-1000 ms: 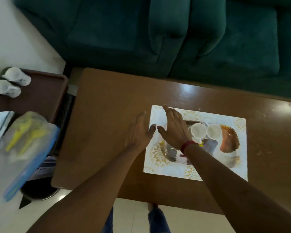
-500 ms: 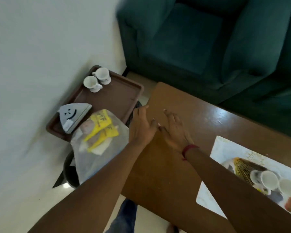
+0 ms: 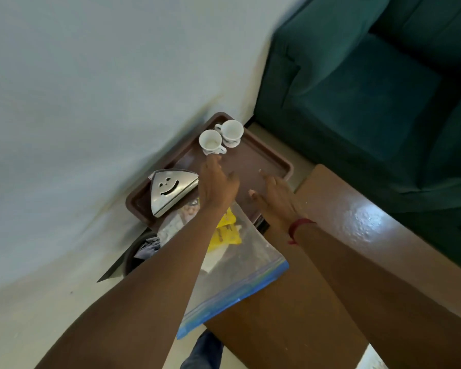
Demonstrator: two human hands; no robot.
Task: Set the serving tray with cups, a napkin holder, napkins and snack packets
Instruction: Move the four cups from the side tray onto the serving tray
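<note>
A brown serving tray sits low beside the white wall. Two white cups stand at its far corner. A steel triangular napkin holder with a smiley cut-out rests on the tray's near left. A clear zip bag holding yellow snack packets overlaps the tray's near edge. My left hand is stretched over the tray, its fingertips just short of the nearer cup, holding nothing. My right hand hovers over the tray's right part, fingers spread and empty.
A brown wooden coffee table fills the lower right. A dark green sofa stands behind it. A dark bin with cloth sits under the tray's near end, on a pale floor.
Both hands have moved left off the coffee table and now reach over the brown tray. The view swung left, so the placemat with cups is out of sight.
</note>
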